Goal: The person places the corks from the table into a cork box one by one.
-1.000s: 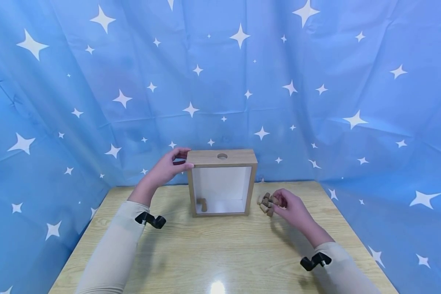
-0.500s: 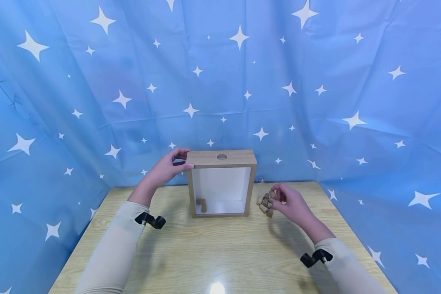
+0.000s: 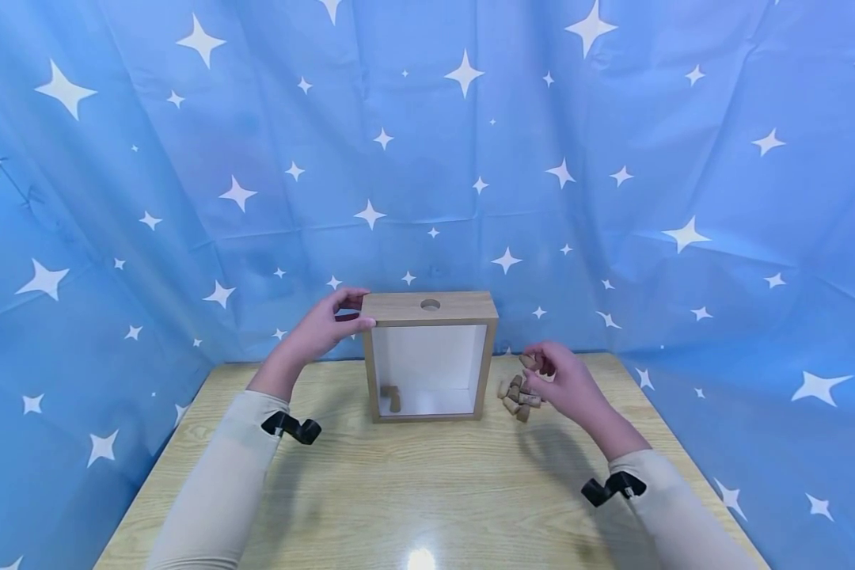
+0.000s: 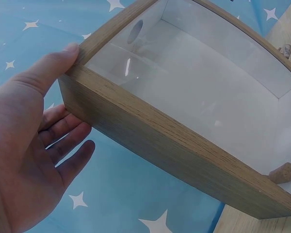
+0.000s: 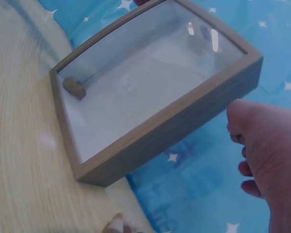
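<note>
— What's held, and where?
— The left hand [image 3: 321,323] grips the corner of a square, clear-fronted, wood-grained box [image 3: 427,356]; the right hand [image 3: 568,385] pinches a stubby tan cork [image 3: 530,362] near piled brown corks [image 3: 518,399] on the pale wood-grained counter [image 3: 413,475].

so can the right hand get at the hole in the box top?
Likely yes, if the right hand lifts: the hole is uncovered and the left hand holds the box only at its upper left corner.
</note>
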`<state>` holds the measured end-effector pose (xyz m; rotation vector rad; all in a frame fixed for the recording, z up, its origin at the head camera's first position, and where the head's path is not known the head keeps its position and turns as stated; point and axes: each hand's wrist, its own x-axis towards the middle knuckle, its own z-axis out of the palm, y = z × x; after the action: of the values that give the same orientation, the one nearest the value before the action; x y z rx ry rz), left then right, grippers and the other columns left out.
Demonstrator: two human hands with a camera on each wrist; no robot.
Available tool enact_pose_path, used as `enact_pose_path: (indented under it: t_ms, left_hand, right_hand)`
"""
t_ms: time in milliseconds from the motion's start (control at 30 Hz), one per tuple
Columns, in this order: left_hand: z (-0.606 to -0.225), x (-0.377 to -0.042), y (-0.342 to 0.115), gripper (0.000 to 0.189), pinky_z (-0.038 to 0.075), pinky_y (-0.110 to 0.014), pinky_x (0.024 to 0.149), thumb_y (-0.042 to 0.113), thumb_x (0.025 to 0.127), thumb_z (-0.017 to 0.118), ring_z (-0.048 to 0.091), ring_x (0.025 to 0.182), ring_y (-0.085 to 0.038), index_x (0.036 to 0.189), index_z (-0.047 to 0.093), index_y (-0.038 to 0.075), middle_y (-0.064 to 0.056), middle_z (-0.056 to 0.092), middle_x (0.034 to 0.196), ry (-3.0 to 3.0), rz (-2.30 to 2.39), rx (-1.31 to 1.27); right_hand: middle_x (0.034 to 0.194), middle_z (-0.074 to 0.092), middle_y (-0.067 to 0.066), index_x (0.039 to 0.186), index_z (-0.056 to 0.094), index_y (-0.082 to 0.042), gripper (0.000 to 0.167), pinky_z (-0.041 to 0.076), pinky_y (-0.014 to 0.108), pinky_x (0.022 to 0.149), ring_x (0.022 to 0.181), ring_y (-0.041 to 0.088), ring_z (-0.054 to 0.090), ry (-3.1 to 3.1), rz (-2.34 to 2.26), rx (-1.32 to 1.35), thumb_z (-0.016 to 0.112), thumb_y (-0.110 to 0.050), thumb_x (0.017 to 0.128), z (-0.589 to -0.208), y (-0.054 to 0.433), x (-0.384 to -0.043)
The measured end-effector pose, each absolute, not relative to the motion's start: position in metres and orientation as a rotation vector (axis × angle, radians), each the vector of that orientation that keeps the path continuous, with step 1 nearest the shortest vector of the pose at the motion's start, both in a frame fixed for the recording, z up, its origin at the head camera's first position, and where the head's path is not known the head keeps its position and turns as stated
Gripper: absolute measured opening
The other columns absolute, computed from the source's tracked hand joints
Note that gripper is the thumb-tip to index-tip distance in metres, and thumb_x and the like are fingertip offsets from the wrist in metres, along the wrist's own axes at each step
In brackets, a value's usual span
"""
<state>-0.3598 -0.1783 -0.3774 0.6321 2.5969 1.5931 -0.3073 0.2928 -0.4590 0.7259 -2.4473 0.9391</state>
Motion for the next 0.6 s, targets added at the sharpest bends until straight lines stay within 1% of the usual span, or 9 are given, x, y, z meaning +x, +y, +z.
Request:
enact_pose_path:
  t_ms: [133,400,600]
  left_hand:
    - [-0.377,-0.36,-0.178,0.073,0.052,-0.058,0.112,0.041,0.102,0.084,0.05,0.149,-0.037,0.163,0.051,0.017,-0.013,0.053,0.154,2.602,1.589,0.635]
    - [-0.378,-0.36,-0.178,0.073,0.052,-0.059,0.112,0.042,0.101,0.084,0.05,0.149,-0.036,0.162,0.052,0.018,-0.012,0.054,0.154,2.604,1.593,0.628]
    - [-0.377,-0.361,-0.178,0.075,0.051,-0.059,0.113,0.044,0.101,0.084,0.049,0.15,-0.037,0.163,0.051,0.019,-0.012,0.053,0.155,2.592,1.598,0.613]
  right_hand:
    - [0.093,0.059,0.0,0.124,0.074,-0.006,0.032,0.05,0.03,0.068,0.081,0.014,0.056,-2.38,0.908,0.758,0.08,0.004,0.094,-0.453,0.292,-0.309]
    - [0.094,0.062,-0.006,0.124,0.078,-0.01,0.032,0.052,0.028,0.07,0.082,0.013,0.058,-2.384,0.906,0.754,0.078,0.003,0.095,-0.441,0.292,-0.309]
    - [0.093,0.064,-0.006,0.122,0.079,-0.01,0.03,0.054,0.027,0.07,0.083,0.011,0.06,-2.365,0.875,0.789,0.079,0.004,0.095,-0.432,0.291,-0.31]
